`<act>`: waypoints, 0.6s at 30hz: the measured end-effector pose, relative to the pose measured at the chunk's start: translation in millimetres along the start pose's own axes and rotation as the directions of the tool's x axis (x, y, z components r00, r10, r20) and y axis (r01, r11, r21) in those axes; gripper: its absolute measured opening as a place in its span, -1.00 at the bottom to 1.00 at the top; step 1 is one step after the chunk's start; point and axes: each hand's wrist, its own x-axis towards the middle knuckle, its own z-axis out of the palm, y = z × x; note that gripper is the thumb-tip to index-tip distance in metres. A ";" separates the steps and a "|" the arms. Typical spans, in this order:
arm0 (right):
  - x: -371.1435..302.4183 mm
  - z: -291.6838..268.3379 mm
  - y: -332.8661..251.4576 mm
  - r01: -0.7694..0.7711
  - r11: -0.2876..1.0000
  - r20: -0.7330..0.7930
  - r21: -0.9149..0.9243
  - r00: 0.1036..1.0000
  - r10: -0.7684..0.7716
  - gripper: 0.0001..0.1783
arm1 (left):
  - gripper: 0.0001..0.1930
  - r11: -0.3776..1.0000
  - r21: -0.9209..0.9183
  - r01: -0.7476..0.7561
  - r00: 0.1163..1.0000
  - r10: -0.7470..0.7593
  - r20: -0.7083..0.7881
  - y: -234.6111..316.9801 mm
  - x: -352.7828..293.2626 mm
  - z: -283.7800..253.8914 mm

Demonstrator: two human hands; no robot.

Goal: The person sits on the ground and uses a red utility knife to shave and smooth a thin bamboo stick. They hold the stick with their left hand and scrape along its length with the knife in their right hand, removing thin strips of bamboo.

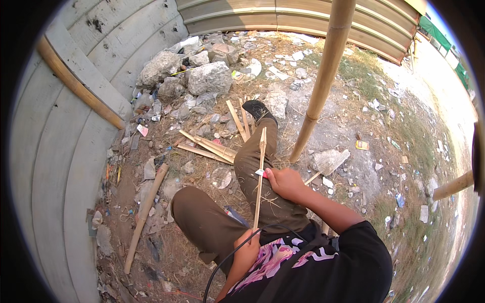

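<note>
A thin split bamboo strip (pixel 259 194) stands lengthwise over my lap, its far end with a knot above my extended leg. My left hand (pixel 246 248) is closed round its near end, close to my shirt. In my closed right hand (pixel 287 183) is a small red-handled knife (pixel 260 172), mostly hidden by the fingers; its pale blade lies against the strip about midway. Thin shavings (pixel 272 201) lie on my brown trouser leg. A black cable (pixel 222 262) runs past my left wrist.
Split bamboo pieces (pixel 209 146) lie beyond my knees, and a longer bamboo length (pixel 146 219) at left. An upright bamboo pole (pixel 323 81) rises on the right. Rocks (pixel 209 78) and litter cover the ground near a grey plank wall (pixel 76 177) and a corrugated metal fence (pixel 303 15).
</note>
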 end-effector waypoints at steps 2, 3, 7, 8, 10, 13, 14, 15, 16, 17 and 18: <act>-12.1 -6.6 -8.1 0.035 0.999 0.016 0.012 0.999 -0.035 -0.45 | -0.73 0.998 -0.038 0.045 0.999 -0.045 -0.004 3.0 -2.5 -0.3; -12.3 -10.9 -8.1 0.006 1.000 0.044 -0.005 0.999 -0.005 -0.45 | -0.71 1.000 -0.016 0.024 1.000 -0.024 -0.005 6.1 -3.2 0.7; 16.6 -11.2 5.9 -0.022 0.998 -0.044 -0.051 0.999 0.019 -0.44 | -0.64 1.000 0.020 0.009 1.000 -0.009 -0.006 18.1 -5.9 -0.8; 31.8 -14.9 9.2 -0.052 0.997 -0.067 -0.061 0.997 0.048 -0.44 | -0.63 1.000 0.010 0.014 1.000 -0.014 -0.005 19.0 -5.8 -1.3; 42.4 -11.5 12.2 -0.068 0.995 -0.095 -0.071 0.994 0.061 -0.43 | -0.64 1.000 0.011 -0.014 1.000 0.014 -0.009 9.6 -3.6 -1.5; 34.9 -1.6 4.7 -0.059 0.998 -0.059 -0.036 0.997 0.057 -0.43 | -0.71 1.000 0.015 -0.018 1.000 0.018 -0.013 11.5 -4.3 -3.7; 24.8 -2.3 0.1 -0.029 0.999 -0.041 -0.032 0.999 0.028 -0.43 | -0.71 1.000 0.000 -0.011 1.000 0.011 -0.015 11.8 -4.5 -2.2; 13.8 -2.2 -4.4 0.000 1.000 -0.022 -0.027 1.000 -0.001 -0.43 | -0.72 1.000 -0.016 -0.005 1.000 0.004 -0.018 12.7 -4.3 -1.0; 5.2 -4.7 -7.4 0.033 0.999 -0.003 -0.025 0.999 -0.033 -0.44 | -0.72 1.000 0.003 -0.015 1.000 0.015 -0.007 14.3 -4.0 -0.5; -2.3 -7.8 -11.4 0.035 0.999 0.011 -0.031 0.999 -0.035 -0.44 | -0.73 1.000 0.024 -0.021 1.000 0.021 -0.001 15.5 -5.1 -2.8; -8.5 -12.0 -15.2 0.039 0.999 0.026 -0.036 0.999 -0.038 -0.44 | -0.73 0.999 0.045 -0.026 1.000 0.026 0.005 16.4 -5.0 -3.6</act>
